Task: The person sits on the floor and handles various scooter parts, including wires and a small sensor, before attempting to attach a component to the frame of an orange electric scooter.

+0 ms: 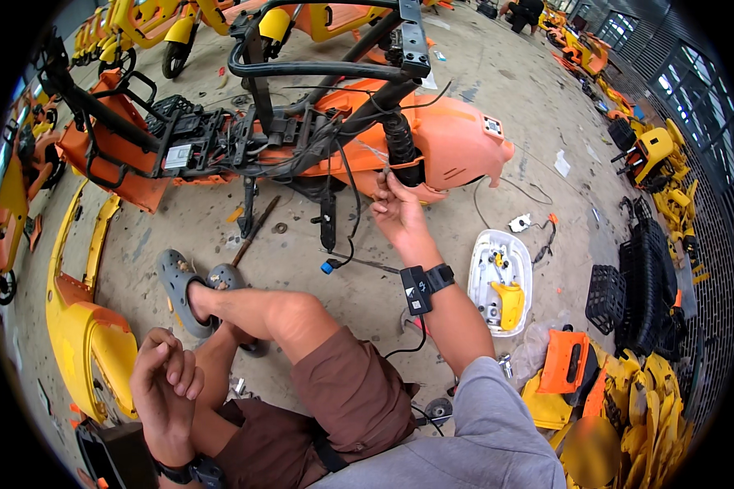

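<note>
A stripped scooter frame (355,122) with black tubes and orange body panels lies across the floor in front of me. My right hand (401,213) reaches to the lower end of its black coil-spring shock absorber (400,137), beside the orange rear cover (457,138). Thumb and fingers are pinched there; whatever they grip is too small to make out. Raised by my knee, my left hand (167,375) has its fingers curled in, and their contents are hidden. A black cable with a blue connector (329,266) hangs from the frame.
Right of my arm sits a white tub (530,297) of small parts. Yellow and orange panels (628,399) are piled at the lower right, near black baskets (644,285). A yellow body panel (81,326) lies left. Scooters (179,41) stand behind; another person (523,12) crouches far off.
</note>
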### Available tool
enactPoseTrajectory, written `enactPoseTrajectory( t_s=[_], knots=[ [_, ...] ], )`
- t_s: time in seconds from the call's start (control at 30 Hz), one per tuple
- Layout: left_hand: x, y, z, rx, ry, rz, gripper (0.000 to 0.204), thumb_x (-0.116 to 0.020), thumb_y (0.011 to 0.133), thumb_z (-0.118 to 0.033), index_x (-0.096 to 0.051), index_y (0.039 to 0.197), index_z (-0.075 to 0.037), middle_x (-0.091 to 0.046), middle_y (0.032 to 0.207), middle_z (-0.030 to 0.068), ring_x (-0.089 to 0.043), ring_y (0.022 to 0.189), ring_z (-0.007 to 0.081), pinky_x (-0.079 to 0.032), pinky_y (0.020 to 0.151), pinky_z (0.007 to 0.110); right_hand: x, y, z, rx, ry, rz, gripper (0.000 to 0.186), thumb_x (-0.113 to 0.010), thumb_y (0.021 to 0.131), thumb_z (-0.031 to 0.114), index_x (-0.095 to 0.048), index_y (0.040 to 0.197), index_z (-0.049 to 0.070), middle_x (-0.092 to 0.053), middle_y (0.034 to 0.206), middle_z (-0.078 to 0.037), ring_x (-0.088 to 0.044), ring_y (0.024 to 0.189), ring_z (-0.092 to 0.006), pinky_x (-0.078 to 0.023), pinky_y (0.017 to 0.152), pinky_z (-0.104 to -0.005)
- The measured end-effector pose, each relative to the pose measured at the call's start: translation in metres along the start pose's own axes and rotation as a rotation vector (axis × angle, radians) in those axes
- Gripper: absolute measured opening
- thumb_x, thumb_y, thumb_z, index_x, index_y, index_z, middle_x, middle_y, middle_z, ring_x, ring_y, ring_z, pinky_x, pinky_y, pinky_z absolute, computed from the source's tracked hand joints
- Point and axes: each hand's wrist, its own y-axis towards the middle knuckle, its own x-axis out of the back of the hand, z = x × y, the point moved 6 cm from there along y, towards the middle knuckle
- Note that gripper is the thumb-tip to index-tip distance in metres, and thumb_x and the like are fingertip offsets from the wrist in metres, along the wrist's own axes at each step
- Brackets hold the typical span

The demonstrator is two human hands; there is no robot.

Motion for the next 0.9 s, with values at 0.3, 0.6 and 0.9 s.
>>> enactPoseTrajectory(
  t_s=[0.3,0.6,0.9],
  knots=[
    [0.002,0.0,0.0,0.009,0.006,-0.006,0.008,-0.05,0.091,-0.013,-0.051,0.093,-0.005,-0.035,0.054,-0.0027,-0.033,0.044,0.0079,-0.03,0.04,0.022,-0.004,0.005,0.001,0.039,0.11,0.103,0.012,-0.058,0.092,0.012,-0.06,0.102,0.006,-0.061,0.088,-0.001,-0.054,0.072,-0.0095,-0.046,0.063,-0.0209],
    [0.002,0.002,0.0,-0.005,-0.001,-0.041,0.011,-0.052,0.088,-0.015,-0.051,0.089,-0.004,-0.036,0.052,-0.0012,-0.033,0.043,0.0091,-0.029,0.04,0.024,-0.004,0.002,-0.001,0.046,0.1,0.028,0.009,-0.061,0.091,0.012,-0.062,0.096,0.006,-0.066,0.093,-0.004,-0.063,0.085,-0.0124,-0.053,0.075,-0.0238],
    [0.004,0.001,-0.002,-0.009,0.001,-0.051,0.011,-0.052,0.087,-0.015,-0.051,0.089,-0.004,-0.036,0.052,-0.0012,-0.033,0.043,0.009,-0.029,0.039,0.024,-0.009,0.001,-0.01,-0.034,0.051,0.05,0.013,-0.058,0.093,0.017,-0.059,0.098,0.004,-0.063,0.09,-0.003,-0.059,0.078,-0.0119,-0.051,0.071,-0.0238]
  ],
)
